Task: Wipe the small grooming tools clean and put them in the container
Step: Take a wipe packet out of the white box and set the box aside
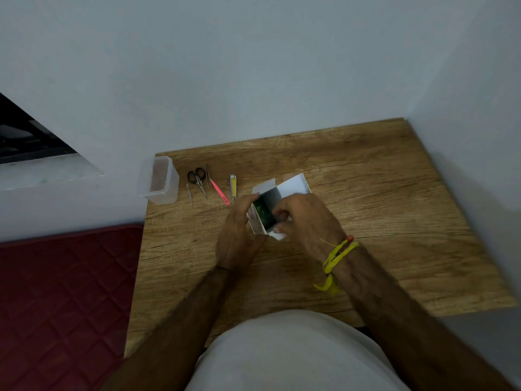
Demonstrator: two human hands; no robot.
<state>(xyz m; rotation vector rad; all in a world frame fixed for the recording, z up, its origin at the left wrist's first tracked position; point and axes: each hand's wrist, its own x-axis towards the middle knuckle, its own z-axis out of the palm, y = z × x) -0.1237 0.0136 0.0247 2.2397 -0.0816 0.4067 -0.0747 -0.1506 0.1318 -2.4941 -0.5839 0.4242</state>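
Observation:
On the wooden table (366,193) an open white box (293,184) sits in the middle, flaps up, something green showing inside. My left hand (238,235) grips its left side. My right hand (306,218) reaches into its opening with curled fingers; what they pinch is hidden. To the left lie black scissors (197,177), a thin silver tool (189,194), pink tweezers (218,187) and a yellow nail clipper (233,186). A clear plastic container (159,179) stands at the table's far left corner, open on top.
Grey walls close in behind and to the right of the table. A dark red quilted mat (62,300) lies to the left, below table level. A yellow thread band (335,258) is tied on my right wrist.

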